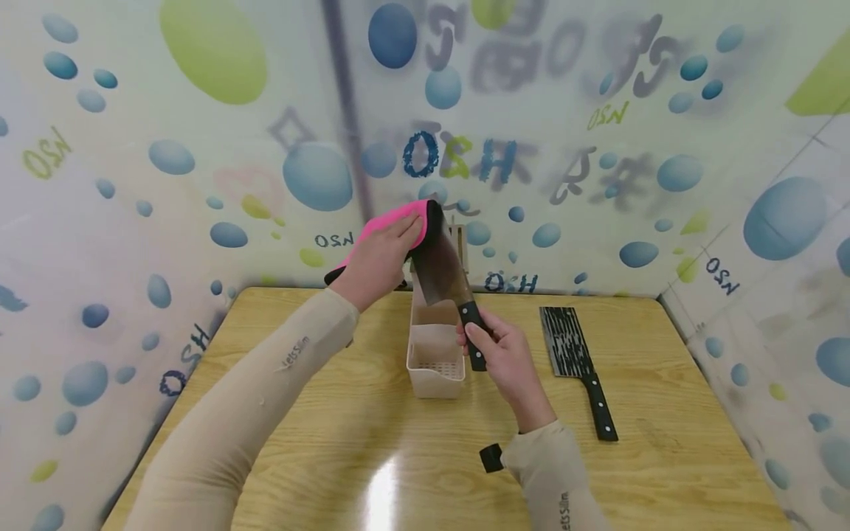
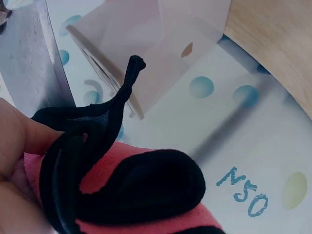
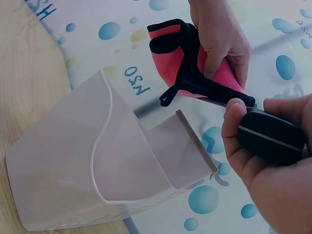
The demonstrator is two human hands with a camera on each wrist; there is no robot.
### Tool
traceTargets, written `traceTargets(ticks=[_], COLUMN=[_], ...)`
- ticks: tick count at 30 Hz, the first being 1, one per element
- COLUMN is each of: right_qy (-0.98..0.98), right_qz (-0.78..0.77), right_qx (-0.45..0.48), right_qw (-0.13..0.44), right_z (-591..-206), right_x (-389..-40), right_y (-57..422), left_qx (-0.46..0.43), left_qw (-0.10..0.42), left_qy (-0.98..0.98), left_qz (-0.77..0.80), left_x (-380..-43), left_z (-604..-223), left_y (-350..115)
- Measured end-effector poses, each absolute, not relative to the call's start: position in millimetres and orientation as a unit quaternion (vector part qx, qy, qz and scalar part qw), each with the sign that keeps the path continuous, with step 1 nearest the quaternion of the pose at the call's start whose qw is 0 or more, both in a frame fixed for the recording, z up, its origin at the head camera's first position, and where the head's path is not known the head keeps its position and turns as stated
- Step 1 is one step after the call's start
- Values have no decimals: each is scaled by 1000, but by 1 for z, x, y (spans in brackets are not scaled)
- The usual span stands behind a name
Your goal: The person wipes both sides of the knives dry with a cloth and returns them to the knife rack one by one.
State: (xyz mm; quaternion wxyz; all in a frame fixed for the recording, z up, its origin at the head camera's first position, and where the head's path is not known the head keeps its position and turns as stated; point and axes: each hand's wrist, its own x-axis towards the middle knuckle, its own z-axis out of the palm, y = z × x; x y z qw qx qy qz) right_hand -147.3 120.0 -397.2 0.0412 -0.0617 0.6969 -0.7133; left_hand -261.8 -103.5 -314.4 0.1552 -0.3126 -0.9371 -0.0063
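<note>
My right hand (image 1: 508, 358) grips the black riveted handle of a cleaver (image 1: 441, 269), whose broad blade points up and away from me, tilted left. In my left hand (image 1: 381, 258) is a pink cleaning cloth (image 3: 165, 63) with black edging, held against the far end of the blade. The right wrist view shows the left thumb on one side of the cloth, pinching it against the fingers. A loop of black trim (image 2: 129, 78) sticks out from the cloth in the left wrist view. The cloth hides the blade's tip.
A pale plastic knife holder (image 1: 434, 383) with open compartments stands on the wooden table (image 1: 332, 442), below and behind the raised cleaver. To the right lies a second cleaver (image 1: 567, 339) with a black-patterned blade. A bubble-printed wall (image 1: 252, 169) borders the table's back edge.
</note>
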Motion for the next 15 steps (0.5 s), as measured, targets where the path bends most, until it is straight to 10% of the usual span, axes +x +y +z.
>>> traceTargets(ticks=[15], right_qy=[715], right_qz=[-692], right_qx=[-89], right_qw=[45], right_z=[-401], right_x=[-146], right_y=[120], left_qx=[-275], left_qw=[138], left_qy=[-950], left_qz=[-56], left_x=[-264], left_z=[-306], left_y=[-110])
